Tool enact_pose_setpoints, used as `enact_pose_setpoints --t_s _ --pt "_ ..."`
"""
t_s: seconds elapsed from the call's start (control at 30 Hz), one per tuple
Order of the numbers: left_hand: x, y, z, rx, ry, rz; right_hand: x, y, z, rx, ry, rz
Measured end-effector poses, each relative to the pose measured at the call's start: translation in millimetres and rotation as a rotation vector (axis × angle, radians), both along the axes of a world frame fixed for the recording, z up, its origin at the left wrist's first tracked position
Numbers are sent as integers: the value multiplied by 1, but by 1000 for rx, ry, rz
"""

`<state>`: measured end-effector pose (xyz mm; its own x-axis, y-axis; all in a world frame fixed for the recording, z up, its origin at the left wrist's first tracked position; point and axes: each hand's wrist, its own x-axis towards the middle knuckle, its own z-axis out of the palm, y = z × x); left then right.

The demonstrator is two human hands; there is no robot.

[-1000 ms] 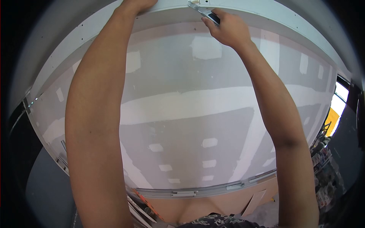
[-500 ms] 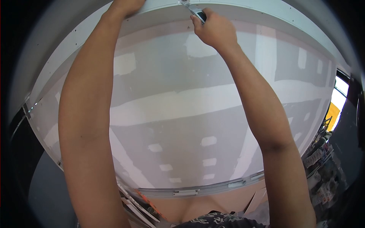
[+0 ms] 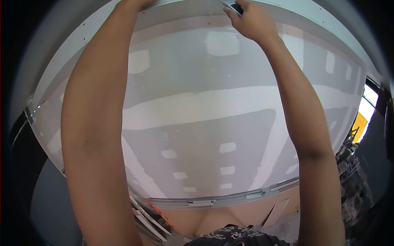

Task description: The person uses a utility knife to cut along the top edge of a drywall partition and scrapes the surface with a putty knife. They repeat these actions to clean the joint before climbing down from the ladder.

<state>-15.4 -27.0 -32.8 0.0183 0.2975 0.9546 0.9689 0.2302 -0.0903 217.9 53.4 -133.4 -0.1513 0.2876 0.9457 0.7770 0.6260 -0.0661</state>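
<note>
Grasping a utility knife (image 3: 236, 8) between thumb and fingers, the right hand (image 3: 256, 22) sits at one o'clock, with the knife just inward of it, closer to twelve, at the top edge of the view. Its blade points up and toward eleven o'clock, and the tip lies so near that edge that I cannot tell whether it touches the white beam (image 3: 180, 7). Half a second ago the blade end lay over a pale spot on the beam, close to twelve; now hand and knife have shifted toward three o'clock and sit higher in the picture. The left hand (image 3: 137, 3) stays at eleven o'clock, in front of the beam, more of it cut off by the top edge than before; whether it grips anything I cannot tell. Below the beam, the plasterboard wall (image 3: 180, 76), with its whitish filler patches (image 3: 222, 44), fills the middle and appears slightly higher than half a second ago. Metal channels (image 3: 201, 202) run along its foot at six o'clock, an orange strip (image 3: 162, 216) slants near seven, and a thin board (image 3: 275, 213) leans near five.
</note>
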Motion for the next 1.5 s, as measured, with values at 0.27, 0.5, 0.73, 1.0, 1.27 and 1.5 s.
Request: enact_pose_setpoints --t_s 0.27,0.5,0.73,1.0,1.27,1.5 --pt "19 -12 0 -103 -142 2 -5 36 -11 277 18 71" --pt "22 -12 1 -88 -142 15 -18 20 0 143 25 61" --pt "16 -7 1 -73 -108 22 -17 26 -1 111 61 63" --pt "22 -14 -2 -98 -106 -3 -18 26 -17 -60 127 419" --pt "30 -23 -15 -53 -153 -78 55 -9 -407 -1067 -204 562" --pt "27 -35 -3 -169 -175 -80 85 -4 -355 -835 235 637"
